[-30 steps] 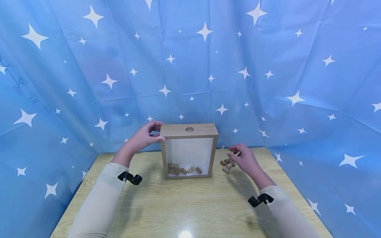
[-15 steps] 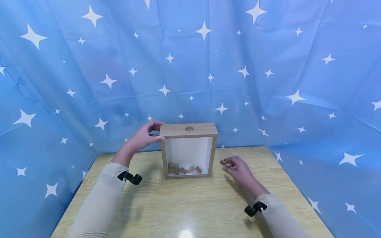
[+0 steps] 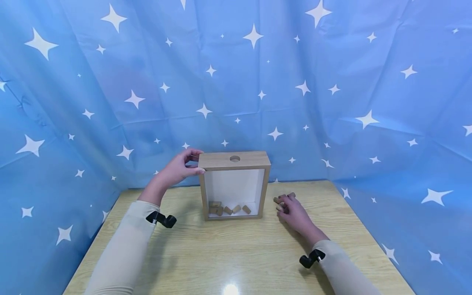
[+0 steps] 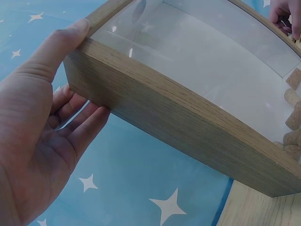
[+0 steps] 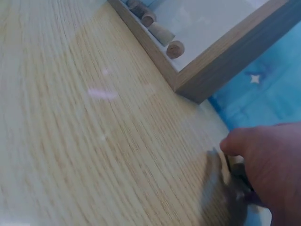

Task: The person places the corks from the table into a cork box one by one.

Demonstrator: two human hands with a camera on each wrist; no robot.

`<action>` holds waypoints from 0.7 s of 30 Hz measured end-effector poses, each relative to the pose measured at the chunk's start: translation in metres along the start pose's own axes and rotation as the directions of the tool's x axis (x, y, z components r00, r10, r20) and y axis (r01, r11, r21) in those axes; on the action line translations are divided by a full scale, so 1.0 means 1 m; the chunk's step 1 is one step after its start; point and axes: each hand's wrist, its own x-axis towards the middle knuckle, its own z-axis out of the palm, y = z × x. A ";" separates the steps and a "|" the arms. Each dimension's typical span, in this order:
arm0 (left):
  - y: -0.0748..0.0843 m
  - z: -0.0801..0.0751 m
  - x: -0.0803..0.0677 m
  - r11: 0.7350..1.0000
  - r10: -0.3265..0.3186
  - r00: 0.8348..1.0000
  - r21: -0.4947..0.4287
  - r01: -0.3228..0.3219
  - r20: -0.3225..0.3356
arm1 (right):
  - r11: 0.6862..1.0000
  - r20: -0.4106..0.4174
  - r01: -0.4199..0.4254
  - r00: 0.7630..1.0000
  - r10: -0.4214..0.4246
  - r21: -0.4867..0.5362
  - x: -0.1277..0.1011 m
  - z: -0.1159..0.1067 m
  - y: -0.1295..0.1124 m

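Wooden box frame [image 3: 234, 186] stands upright on the worktop [image 3: 228, 254], glass front toward the camera, round hole [image 3: 234, 158] in its top edge. Several corks [image 3: 228, 209] lie inside at the bottom. Left hand [image 3: 178, 169] grips the frame's upper left corner, thumb on the front, fingers behind. Right hand [image 3: 293, 213] rests, fingers curled, on loose corks [image 3: 282, 199] just right of the frame; whether it pinches one cannot be told. No readable writing or labels.
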 end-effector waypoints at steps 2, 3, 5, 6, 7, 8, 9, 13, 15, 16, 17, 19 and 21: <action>0.000 0.000 0.000 1.000 0.000 1.000 -0.002 0.000 0.002 | 1.000 0.002 -0.003 1.000 0.003 -0.006 0.000 0.001 0.001; -0.001 0.000 0.000 1.000 0.000 1.000 -0.003 0.000 0.001 | 1.000 0.003 -0.005 1.000 0.006 -0.005 0.000 0.002 0.001; -0.001 0.000 0.001 1.000 0.000 1.000 -0.005 0.000 0.001 | 1.000 0.000 0.001 1.000 -0.001 -0.013 0.000 0.003 0.002; -0.002 0.000 0.001 1.000 0.000 1.000 -0.006 0.000 0.001 | 1.000 0.001 0.002 1.000 -0.002 -0.017 0.000 0.003 0.002; -0.002 0.000 0.001 1.000 0.001 1.000 -0.007 -0.001 0.000 | 1.000 0.004 0.003 1.000 -0.003 -0.022 0.000 0.004 0.003; -0.002 0.000 0.001 1.000 0.003 1.000 -0.007 -0.003 0.000 | 1.000 0.008 0.001 1.000 0.000 -0.028 0.000 0.004 0.003; -0.002 -0.001 0.002 1.000 0.004 1.000 -0.010 -0.004 0.001 | 0.999 0.014 -0.004 1.000 0.005 -0.033 0.000 0.005 0.004; -0.003 -0.001 0.001 1.000 0.006 1.000 -0.010 -0.006 0.000 | 0.999 0.034 -0.023 0.999 0.025 -0.046 0.001 0.006 0.003; -0.003 -0.001 0.001 1.000 0.006 1.000 -0.008 -0.006 -0.001 | 0.998 0.033 -0.024 0.999 0.025 -0.050 0.001 0.006 0.003; -0.003 -0.001 0.001 1.000 0.006 1.000 -0.007 -0.006 -0.002 | 0.999 0.032 -0.022 0.999 0.024 -0.049 0.001 0.006 0.003; -0.002 0.000 0.001 1.000 0.006 1.000 -0.005 -0.006 -0.002 | 0.999 0.032 -0.022 0.999 0.024 -0.047 0.000 0.006 0.003; -0.002 0.000 0.000 1.000 0.006 1.000 -0.004 -0.006 -0.002 | 0.999 0.029 -0.021 0.999 0.022 -0.043 0.000 0.006 0.003; -0.001 0.000 0.000 1.000 0.006 1.000 -0.005 -0.006 -0.002 | 0.999 0.022 -0.019 1.000 0.020 -0.037 -0.001 0.006 0.003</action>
